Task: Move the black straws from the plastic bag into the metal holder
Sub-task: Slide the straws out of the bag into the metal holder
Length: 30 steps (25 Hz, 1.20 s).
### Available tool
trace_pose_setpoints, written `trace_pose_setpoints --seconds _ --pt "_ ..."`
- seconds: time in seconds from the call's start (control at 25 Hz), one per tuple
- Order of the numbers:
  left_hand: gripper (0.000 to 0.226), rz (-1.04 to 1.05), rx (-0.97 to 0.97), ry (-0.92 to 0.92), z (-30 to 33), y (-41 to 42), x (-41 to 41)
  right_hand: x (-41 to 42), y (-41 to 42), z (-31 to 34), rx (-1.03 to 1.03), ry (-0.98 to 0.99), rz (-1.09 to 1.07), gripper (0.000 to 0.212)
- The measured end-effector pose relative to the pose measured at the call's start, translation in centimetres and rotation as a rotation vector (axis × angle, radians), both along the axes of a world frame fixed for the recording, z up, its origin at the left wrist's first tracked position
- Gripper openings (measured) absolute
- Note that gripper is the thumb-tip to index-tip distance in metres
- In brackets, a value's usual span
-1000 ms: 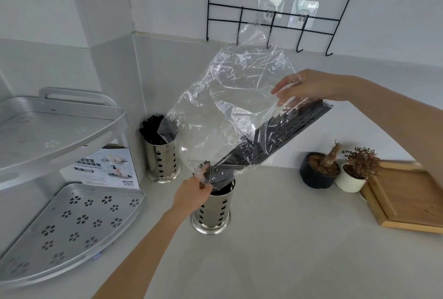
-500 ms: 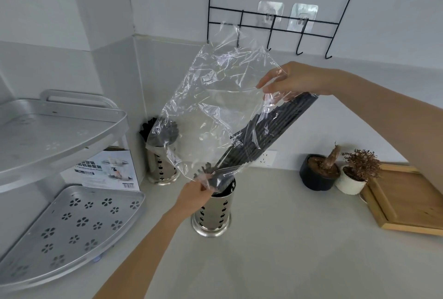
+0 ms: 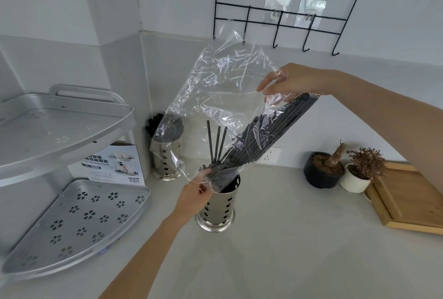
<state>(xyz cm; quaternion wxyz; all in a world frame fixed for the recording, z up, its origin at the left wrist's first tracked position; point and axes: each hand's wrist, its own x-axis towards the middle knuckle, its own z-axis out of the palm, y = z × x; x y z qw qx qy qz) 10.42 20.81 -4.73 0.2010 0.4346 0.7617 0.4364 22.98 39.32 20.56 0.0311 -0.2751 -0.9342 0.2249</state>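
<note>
Pinching plastic bag (image 3: 215, 97) edges, both hands' fingers (image 3: 203, 187) tilt black straws (image 3: 268, 135) (holder (image 3: 219, 205) mouth below).

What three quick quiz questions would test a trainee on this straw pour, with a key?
1. True or false: the plastic bag lies flat on the counter.
2. Which hand pinches the bag's lower end over the metal holder: A left, B right?
3. Fill in: the black straws slant down toward the ____.

Key: 1 false, both hands hold it up. 2 A, the left hand; the right hand holds the upper end. 3 metal holder.
</note>
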Motion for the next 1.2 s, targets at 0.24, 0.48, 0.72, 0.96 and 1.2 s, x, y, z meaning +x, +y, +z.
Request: trace_pose_setpoints --seconds 0.24,0.48,0.72,0.96,1.2 --pt "0.033 0.005 0.0 -0.024 -0.1 0.6 -0.1 0.8 0.6 -0.1 -0.017 0.014 -0.011 0.023" --pt "0.071 -0.011 0.005 -0.06 -0.2 -0.1 -0.5 -0.9 -0.3 0.1 -0.031 0.011 0.02 0.02" --pt "0.059 -0.092 0.081 -0.054 0.6 -0.4 -0.3 -1.3 -0.1 1.1 -0.012 0.014 0.017 0.021" --pt "0.053 -0.081 0.104 -0.098 0.2 -0.5 -0.2 -2.8 -1.1 -0.6 -0.034 -0.085 0.049 0.032" --pt "0.062 -0.077 0.101 -0.104 0.0 -0.6 -0.5 -3.3 -1.4 0.8 -0.025 -0.012 0.026 0.029"
